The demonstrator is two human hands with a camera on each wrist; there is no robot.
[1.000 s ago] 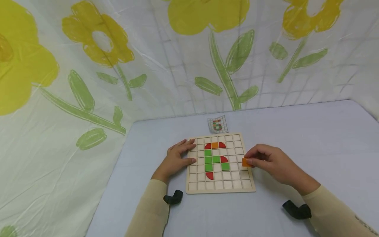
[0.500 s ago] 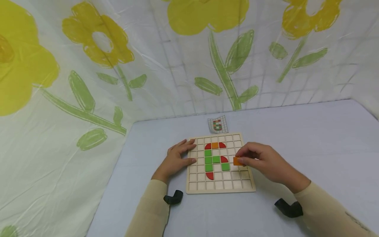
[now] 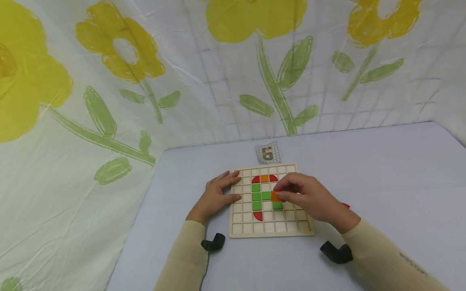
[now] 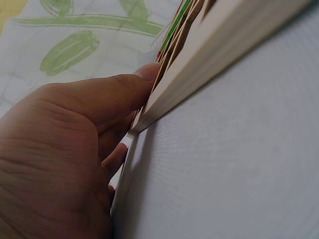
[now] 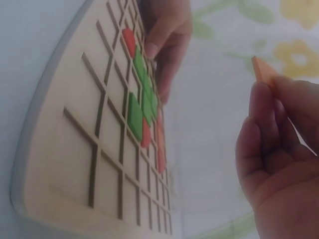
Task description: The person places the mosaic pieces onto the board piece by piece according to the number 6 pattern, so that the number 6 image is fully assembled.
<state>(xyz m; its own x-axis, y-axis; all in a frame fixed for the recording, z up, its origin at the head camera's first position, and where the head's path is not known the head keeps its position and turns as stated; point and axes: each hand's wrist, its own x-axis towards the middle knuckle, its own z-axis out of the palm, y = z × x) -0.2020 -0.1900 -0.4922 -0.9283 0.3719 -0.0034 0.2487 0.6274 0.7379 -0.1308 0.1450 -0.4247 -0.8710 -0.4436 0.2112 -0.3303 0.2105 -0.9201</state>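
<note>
A wooden grid board [image 3: 271, 235] lies on the table, with green square tiles [image 3: 256, 196], red quarter-round tiles [image 3: 258, 216] and an orange square tile [image 3: 264, 178] set in its cells. My left hand [image 3: 217, 197] rests at its left side, fingers straight, with thumb and fingertips on the border. Between thumb and fingertips my right hand [image 3: 314, 198] pinches another orange square tile [image 3: 275, 197]. In the right wrist view that held tile [image 5: 264, 73] is raised clear of the board. From the head it hides the red quarter-round tile above the lower right green one.
Behind the board lies a small curled pattern card [image 3: 267, 153] with a coloured grid drawing. A red piece [image 3: 345, 205] shows on the table past my right wrist. Each sleeve carries a black wrist device [image 3: 336, 253]. A flowered curtain [image 3: 189, 101] hangs behind the table.
My right hand has moved left with the orange tile, from the board's right edge to over its middle. The red piece behind my wrist has come into sight. My left hand stays put.
</note>
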